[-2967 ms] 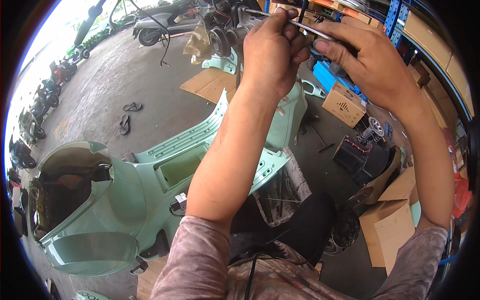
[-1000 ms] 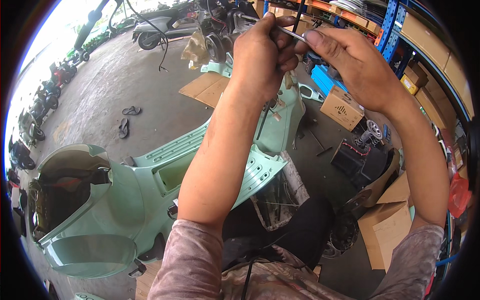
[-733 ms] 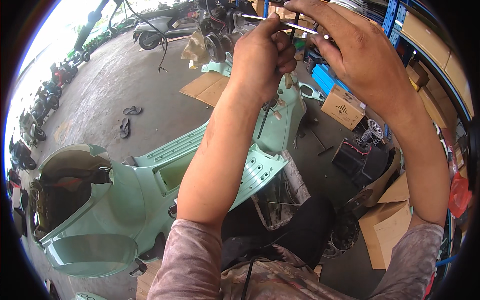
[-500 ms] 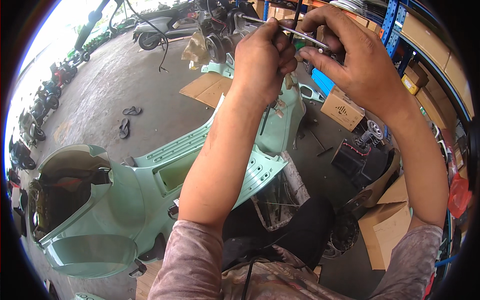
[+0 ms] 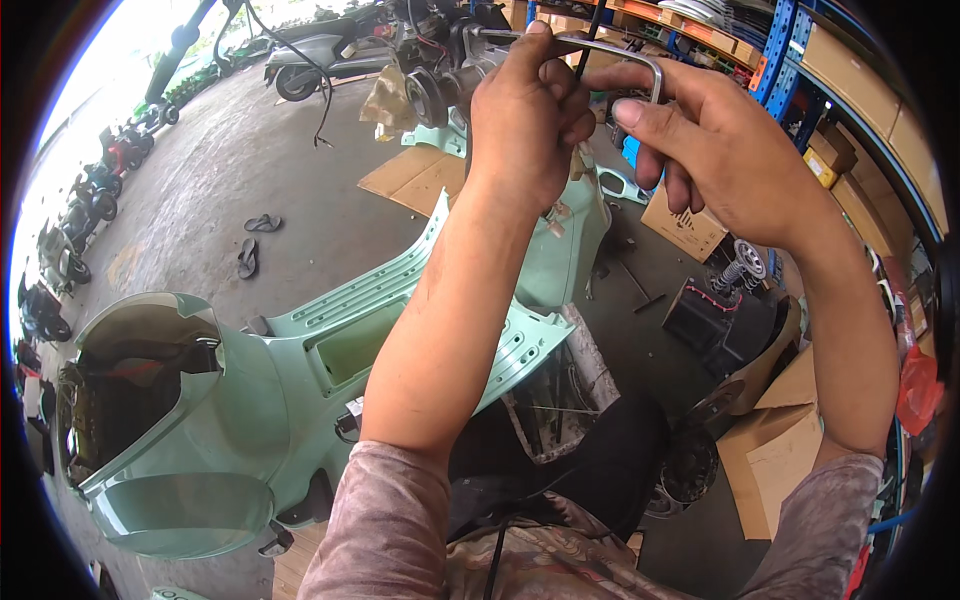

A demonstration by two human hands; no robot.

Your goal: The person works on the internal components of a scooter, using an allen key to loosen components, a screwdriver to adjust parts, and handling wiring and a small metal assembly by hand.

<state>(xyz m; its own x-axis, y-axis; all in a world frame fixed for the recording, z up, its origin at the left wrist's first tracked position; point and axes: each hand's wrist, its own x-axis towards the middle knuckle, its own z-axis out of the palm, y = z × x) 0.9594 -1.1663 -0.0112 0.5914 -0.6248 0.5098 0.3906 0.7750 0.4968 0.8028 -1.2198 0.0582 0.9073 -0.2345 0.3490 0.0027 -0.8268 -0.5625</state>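
Note:
Up at the top of the view, an L-shaped metal hex key lies roughly level, its short end bent down on the right. My left hand is closed, with its thumb against the long arm of the key; the curled fingers hide whatever else they hold. My right hand has its index finger and thumb around the bent end, the other fingers loosely curled. A thin black rod or cable rises between the hands. The key's far left end reaches a metal scooter part.
Mint-green scooter bodywork lies below and left. Flat cardboard, a carton, a shock absorber and a black box-like part are on the floor. Blue shelving stands right; sandals and parked scooters are left.
The hex key's bent end has swung from pointing toward me to hanging downward. My right hand has shifted, its thumb and fingers regripping around the bend. My left hand stays nearly in place.

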